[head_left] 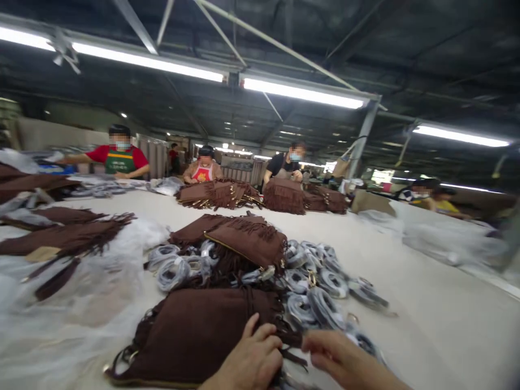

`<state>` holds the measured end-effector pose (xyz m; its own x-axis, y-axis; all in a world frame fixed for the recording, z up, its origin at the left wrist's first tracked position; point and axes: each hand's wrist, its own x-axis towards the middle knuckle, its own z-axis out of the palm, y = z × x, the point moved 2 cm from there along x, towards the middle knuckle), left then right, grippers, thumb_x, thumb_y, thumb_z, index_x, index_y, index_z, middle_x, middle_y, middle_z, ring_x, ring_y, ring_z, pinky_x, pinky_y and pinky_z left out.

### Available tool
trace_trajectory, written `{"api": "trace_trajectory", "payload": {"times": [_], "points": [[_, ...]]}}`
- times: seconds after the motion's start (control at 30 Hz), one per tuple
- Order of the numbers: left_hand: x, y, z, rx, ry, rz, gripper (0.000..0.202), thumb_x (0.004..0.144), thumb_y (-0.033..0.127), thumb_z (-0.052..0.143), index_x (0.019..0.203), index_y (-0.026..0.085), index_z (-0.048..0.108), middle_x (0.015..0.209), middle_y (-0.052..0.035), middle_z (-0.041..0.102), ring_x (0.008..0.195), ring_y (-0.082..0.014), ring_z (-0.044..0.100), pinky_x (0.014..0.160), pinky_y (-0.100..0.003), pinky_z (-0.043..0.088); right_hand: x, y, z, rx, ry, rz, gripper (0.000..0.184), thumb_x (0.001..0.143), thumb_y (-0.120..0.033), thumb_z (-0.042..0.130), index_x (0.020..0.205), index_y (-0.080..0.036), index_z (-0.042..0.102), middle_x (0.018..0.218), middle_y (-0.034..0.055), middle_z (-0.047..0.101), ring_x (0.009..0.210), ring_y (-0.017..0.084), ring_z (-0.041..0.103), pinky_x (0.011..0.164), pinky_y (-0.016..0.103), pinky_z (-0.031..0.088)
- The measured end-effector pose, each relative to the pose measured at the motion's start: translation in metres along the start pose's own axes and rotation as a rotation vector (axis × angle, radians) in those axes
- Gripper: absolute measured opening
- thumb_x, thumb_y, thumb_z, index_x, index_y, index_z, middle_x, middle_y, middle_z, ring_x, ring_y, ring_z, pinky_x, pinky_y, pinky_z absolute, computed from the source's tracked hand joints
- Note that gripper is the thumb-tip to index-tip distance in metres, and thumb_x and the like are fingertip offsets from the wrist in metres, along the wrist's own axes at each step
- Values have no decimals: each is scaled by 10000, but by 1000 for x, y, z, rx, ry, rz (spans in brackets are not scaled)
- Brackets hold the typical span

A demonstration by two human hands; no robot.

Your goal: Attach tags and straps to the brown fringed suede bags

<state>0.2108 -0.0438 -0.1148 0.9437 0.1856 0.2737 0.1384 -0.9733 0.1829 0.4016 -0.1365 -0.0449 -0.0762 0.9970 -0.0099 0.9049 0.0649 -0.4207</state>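
A dark brown fringed bag [195,330] lies flat in front of me, with a gold zip along its near edge and a metal ring at its near left corner. My left hand [254,352] rests on its right part, fingers stretched out and spread. Just right of the bag, my right hand [341,352] has its fingers curled together at the end of a brown tassel [291,339]. Motion softens those fingertips a little. Coiled grey straps in clear wrap [319,309] lie beyond and beside my right hand.
More brown fringed bags [247,238] are stacked just beyond, and others [60,238] lie on clear plastic sheeting [101,292] at left. Bag piles [284,195] stand along the far side of the white table [410,292]. Several co-workers are around it; one [125,157] wears a green apron.
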Motion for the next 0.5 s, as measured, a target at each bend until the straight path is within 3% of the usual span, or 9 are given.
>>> {"api": "trace_trajectory", "payload": {"times": [0.13, 0.23, 0.33, 0.43, 0.5], "points": [[-5, 10, -25, -132, -36, -44, 318, 804, 387, 714, 1027, 204, 580, 1268, -60, 606, 1320, -286, 409, 1175, -580, 113, 8, -10, -41, 95, 88, 89, 238, 877, -271, 435, 930, -197, 656, 787, 24, 667, 748, 186, 597, 702, 277, 446], [-4, 15, -34, -172, -52, -114, 303, 767, 279, 735, 1018, 195, 588, 1316, -73, 580, 1344, -302, 389, 1178, -595, 87, 9, -13, -45, 133, 75, 109, 234, 880, -257, 434, 896, -188, 657, 726, 10, 633, 696, 171, 570, 658, 264, 421], [-4, 18, -37, -205, -74, -157, 305, 748, 246, 733, 1013, 184, 594, 1377, -100, 541, 1373, -322, 356, 1171, -617, 84, 2, -20, -23, 173, -26, 104, 187, 837, -279, 538, 934, -190, 670, 830, 21, 674, 768, 177, 597, 691, 256, 433], [-4, 16, -36, -209, -87, -170, 325, 743, 222, 719, 1041, 183, 595, 1395, -105, 529, 1387, -321, 339, 1169, -621, 83, -6, -28, 14, 92, -71, 91, 377, 694, -329, 740, 1045, -218, 657, 1004, 31, 691, 904, 217, 613, 777, 272, 439], [-4, 15, -35, -206, -94, -161, 335, 736, 223, 718, 1048, 185, 600, 1390, -101, 535, 1383, -314, 348, 1171, -612, 86, -8, -27, 35, -57, -71, 122, 400, 653, -280, 773, 1031, -218, 655, 1022, 43, 691, 927, 244, 611, 783, 290, 430]]}}
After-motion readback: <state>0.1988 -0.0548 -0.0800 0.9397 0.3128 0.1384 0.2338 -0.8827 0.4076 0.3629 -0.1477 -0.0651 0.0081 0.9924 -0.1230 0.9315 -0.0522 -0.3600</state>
